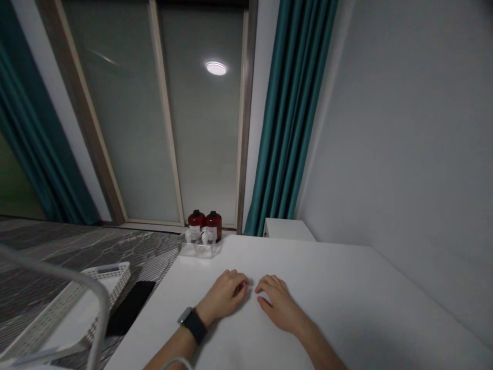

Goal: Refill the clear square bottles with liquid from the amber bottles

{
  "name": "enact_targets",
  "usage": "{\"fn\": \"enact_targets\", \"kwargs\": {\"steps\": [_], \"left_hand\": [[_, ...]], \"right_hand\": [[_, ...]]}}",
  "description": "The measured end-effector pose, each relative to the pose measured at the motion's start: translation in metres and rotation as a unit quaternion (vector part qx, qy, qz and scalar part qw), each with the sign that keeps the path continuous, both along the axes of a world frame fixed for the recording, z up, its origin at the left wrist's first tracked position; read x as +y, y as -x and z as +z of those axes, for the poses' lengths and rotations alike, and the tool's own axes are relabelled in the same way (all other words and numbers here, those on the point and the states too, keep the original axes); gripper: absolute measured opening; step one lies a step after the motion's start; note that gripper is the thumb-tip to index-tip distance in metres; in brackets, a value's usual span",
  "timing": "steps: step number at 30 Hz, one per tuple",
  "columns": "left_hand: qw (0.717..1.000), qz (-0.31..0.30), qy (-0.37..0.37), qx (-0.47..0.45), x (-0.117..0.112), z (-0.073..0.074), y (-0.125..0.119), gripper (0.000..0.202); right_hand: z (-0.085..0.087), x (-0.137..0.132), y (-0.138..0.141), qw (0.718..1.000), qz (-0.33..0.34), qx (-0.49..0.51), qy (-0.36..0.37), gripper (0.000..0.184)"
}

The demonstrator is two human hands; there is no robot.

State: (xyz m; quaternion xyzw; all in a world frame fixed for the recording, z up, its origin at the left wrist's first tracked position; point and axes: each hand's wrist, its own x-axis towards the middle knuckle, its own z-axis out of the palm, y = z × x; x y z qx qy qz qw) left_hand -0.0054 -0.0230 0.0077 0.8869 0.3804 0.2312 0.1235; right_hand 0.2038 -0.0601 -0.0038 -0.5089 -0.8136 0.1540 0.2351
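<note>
Left hand and right hand resting on white table near its middle, fingers loosely bent, holding nothing, arms cut off below, two red bottles in clear tray at far left corner, labels too small to read, white basket past left edge, green curtains behind
</note>
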Motion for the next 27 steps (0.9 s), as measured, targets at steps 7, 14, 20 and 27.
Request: {"fn": "enact_targets", "kwargs": {"steps": [7, 14, 20, 27], "left_hand": [[1.0, -0.007, 0.005, -0.002, -0.0015, 0.002, -0.0002, 0.016], [1.0, -0.011, 0.009, -0.012, -0.0016, 0.0026, -0.0009, 0.017], [1.0, -0.01, 0.012, -0.014, -0.0014, 0.0017, -0.0009, 0.017], [1.0, -0.022, 0.011, -0.014, 0.0009, -0.002, -0.0009, 0.018]], "right_hand": [[0.0019, -0.001, 0.0001, 1.0, -0.003, -0.001, 0.003, 0.021], [0.0042, -0.0023, 0.0008, 1.0, -0.006, -0.005, 0.004, 0.021], [0.0062, -0.0023, 0.0007, 1.0, -0.007, -0.008, 0.008, 0.021], [0.0021, -0.0007, 0.0, 1.0, -0.005, -0.011, 0.001, 0.02]]}}
